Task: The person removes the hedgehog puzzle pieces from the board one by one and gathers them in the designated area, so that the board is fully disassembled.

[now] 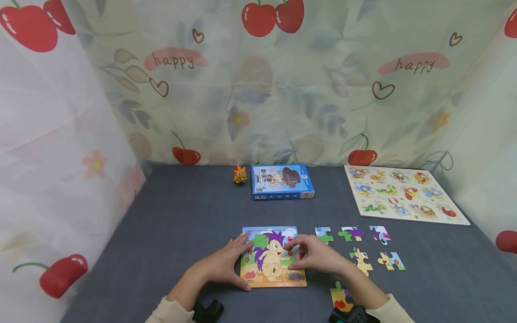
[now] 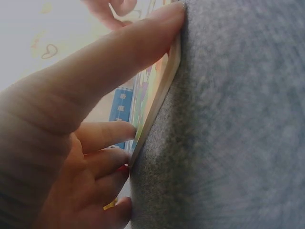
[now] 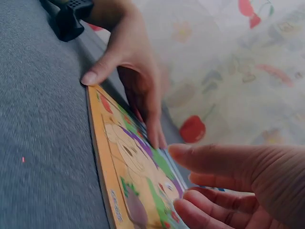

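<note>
A square jigsaw board (image 1: 272,283) with a purple-haired hedgehog picture lies flat on the grey table. My left hand (image 1: 224,262) spans its left side, the thumb at the lower left corner and the fingertips along the left edge. Over the board's right side is my right hand (image 1: 317,255), its thumb and fingers bent with a gap between them. I see nothing between those fingers in the right wrist view, where the right hand (image 3: 238,183) is close to the board (image 3: 102,143). To the right lie loose jigsaw pieces, among them a purple-and-green piece (image 1: 351,233) and a beige piece (image 1: 362,262).
An orange-yellow piece (image 1: 341,298) lies by the right wrist. At the back stand a small orange figurine (image 1: 240,175) and a blue box (image 1: 282,181). A white board with insect pictures (image 1: 404,196) lies at the back right. Printed cloth (image 1: 250,103) hangs around the table.
</note>
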The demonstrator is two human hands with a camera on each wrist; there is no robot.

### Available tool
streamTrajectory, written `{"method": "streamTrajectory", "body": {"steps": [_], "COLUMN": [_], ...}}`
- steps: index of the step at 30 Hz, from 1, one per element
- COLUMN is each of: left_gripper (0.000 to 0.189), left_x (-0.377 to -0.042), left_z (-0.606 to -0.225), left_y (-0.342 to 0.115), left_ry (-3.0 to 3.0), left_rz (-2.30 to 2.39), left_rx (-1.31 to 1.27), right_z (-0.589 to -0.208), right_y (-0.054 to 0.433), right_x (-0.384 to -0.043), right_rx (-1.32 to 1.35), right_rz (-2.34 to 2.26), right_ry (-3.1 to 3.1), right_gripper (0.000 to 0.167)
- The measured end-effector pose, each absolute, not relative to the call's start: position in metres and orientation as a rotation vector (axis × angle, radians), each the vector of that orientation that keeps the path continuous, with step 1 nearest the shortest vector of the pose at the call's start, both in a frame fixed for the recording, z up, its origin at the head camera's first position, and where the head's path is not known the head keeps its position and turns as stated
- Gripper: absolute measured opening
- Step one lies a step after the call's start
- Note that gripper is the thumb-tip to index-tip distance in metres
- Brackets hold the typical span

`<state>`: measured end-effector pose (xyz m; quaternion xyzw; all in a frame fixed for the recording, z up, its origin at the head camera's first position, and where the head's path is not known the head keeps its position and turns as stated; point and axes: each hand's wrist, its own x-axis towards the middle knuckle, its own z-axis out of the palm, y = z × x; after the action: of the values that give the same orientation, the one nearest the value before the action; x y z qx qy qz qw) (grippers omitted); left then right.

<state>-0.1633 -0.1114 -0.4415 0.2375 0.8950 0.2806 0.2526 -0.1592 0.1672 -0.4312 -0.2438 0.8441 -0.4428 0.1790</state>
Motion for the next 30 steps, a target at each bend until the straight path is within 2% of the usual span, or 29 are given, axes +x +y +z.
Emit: {"method": "streamTrajectory", "body": {"steps": [12,24,30], "left_gripper": [0.1,0.1,0.101], "left_x": [-0.165,-0.165,-0.165], "left_z": [-0.441,-0.44,-0.442], "left_y": [-0.113,-0.112,-0.112], "left_ry": [2.428,2.425,2.425], "left_rz": [0.759,0.768,0.76], "left_rx": [0.652,0.676,0.671], "right_z": [-0.436,-0.442,-0.442], "right_y": [0.14,0.132,0.128], "right_x": [-0.164,-0.163,-0.161], "right_rx": [-0.773,-0.719,-0.75], "right_rz": [-1.156,-1.173,-1.146], "right_ry": [2.387,2.373,2.425], "right_gripper": [0.035,0.017,0.018]}}
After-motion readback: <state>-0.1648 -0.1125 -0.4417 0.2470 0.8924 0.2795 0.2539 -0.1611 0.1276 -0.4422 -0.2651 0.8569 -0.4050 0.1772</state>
